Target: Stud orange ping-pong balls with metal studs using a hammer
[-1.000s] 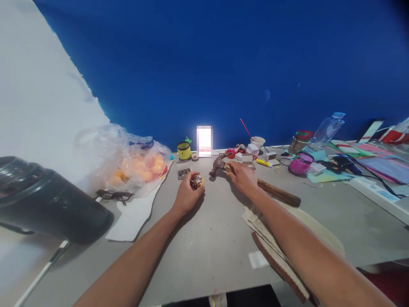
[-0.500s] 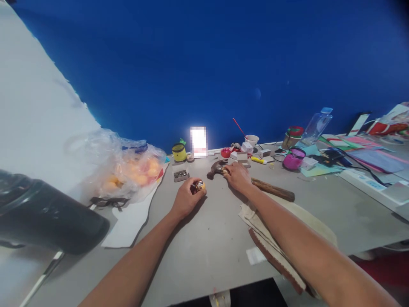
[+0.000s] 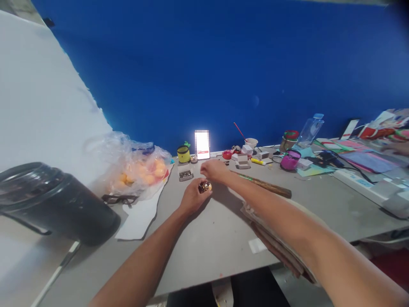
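Observation:
My left hand [image 3: 191,197] rests on the grey table, its fingers wrapped round a small rounded object [image 3: 207,186] with shiny gold and dark spots. Just beyond it, my right hand [image 3: 215,170] reaches over with curled fingertips pressed together; anything between them is too small to make out. A small open box [image 3: 185,179] of tiny metal pieces lies to the left of the right fingers. Behind my right forearm lies a hammer [image 3: 275,187]; its wooden handle shows, while its head is hidden.
Left are a large dark cylindrical container [image 3: 60,204], glasses [image 3: 119,199] and a plastic bag [image 3: 140,168] of orange things. A lit phone [image 3: 202,145] stands by the blue wall. Right are a pink pot [image 3: 290,160], a power strip [image 3: 361,187] and folded cloth [image 3: 277,238] under my forearm.
My right hand has left the hammer's head and moved left, close to the left hand and the small box. The left hand keeps its hold. The camera view has shifted slightly.

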Demonstrator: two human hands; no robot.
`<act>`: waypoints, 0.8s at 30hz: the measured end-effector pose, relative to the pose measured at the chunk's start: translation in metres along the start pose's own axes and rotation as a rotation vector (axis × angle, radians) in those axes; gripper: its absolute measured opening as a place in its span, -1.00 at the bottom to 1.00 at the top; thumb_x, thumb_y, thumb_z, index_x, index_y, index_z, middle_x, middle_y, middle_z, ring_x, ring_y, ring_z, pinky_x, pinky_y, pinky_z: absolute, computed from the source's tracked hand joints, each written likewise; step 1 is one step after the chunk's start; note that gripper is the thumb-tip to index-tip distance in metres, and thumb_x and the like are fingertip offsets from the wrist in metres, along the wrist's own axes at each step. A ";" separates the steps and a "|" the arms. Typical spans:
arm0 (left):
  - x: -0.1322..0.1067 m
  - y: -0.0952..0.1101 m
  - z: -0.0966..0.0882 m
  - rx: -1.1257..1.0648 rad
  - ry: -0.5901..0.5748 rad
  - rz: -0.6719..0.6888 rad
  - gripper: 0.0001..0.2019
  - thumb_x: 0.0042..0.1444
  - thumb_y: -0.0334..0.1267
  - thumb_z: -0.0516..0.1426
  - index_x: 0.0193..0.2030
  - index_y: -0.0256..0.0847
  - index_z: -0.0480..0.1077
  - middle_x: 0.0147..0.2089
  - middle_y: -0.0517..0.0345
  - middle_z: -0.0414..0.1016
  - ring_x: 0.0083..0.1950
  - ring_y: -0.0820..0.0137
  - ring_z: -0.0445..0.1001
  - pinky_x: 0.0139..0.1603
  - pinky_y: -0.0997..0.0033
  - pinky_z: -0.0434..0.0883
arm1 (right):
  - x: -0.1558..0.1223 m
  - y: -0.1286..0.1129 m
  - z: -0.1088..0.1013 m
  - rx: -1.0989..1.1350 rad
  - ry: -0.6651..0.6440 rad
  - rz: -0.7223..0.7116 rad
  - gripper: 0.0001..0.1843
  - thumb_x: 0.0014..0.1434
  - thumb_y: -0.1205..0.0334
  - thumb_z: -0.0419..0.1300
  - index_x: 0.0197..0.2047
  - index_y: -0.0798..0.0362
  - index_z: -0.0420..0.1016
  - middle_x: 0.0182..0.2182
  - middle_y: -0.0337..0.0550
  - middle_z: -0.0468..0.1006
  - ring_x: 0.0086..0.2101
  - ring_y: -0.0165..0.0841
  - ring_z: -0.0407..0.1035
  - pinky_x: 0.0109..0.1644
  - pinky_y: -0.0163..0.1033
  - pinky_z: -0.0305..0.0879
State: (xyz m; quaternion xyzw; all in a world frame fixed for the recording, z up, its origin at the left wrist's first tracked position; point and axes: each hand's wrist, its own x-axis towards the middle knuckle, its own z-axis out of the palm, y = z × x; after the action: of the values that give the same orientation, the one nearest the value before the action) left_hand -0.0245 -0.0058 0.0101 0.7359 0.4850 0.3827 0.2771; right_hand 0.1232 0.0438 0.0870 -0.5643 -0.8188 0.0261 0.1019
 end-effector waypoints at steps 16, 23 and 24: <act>0.001 -0.006 -0.003 -0.121 -0.063 -0.029 -0.60 0.04 -0.17 0.26 0.01 -0.28 0.43 -0.22 0.01 0.63 -0.22 0.17 0.59 -0.18 0.25 0.45 | 0.073 -0.086 0.013 -0.140 -0.201 -0.119 -0.57 0.26 0.36 0.25 0.19 0.17 0.56 0.10 0.29 0.63 0.12 0.04 0.54 0.09 0.12 0.51; 0.005 -0.009 -0.005 0.016 -0.073 -0.039 -0.66 0.07 -0.17 0.24 -0.04 -0.26 0.42 -0.30 0.07 0.60 -0.28 0.18 0.58 -0.24 0.26 0.41 | 0.080 -0.085 0.011 -0.137 -0.214 -0.080 -0.56 0.22 0.40 0.26 0.18 0.19 0.56 0.06 0.27 0.65 0.10 0.02 0.55 0.11 0.11 0.51; 0.005 -0.008 -0.005 0.022 -0.075 -0.036 -0.66 0.07 -0.17 0.24 -0.03 -0.26 0.42 -0.30 0.07 0.60 -0.27 0.18 0.59 -0.23 0.26 0.41 | 0.080 -0.085 0.012 -0.137 -0.211 -0.080 -0.56 0.21 0.40 0.27 0.17 0.19 0.56 0.06 0.28 0.65 0.10 0.02 0.56 0.11 0.12 0.50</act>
State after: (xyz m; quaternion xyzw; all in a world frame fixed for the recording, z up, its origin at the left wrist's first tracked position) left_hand -0.0317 0.0022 0.0077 0.7439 0.4916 0.3444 0.2939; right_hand 0.0158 0.0883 0.1000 -0.5312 -0.8466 0.0251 -0.0225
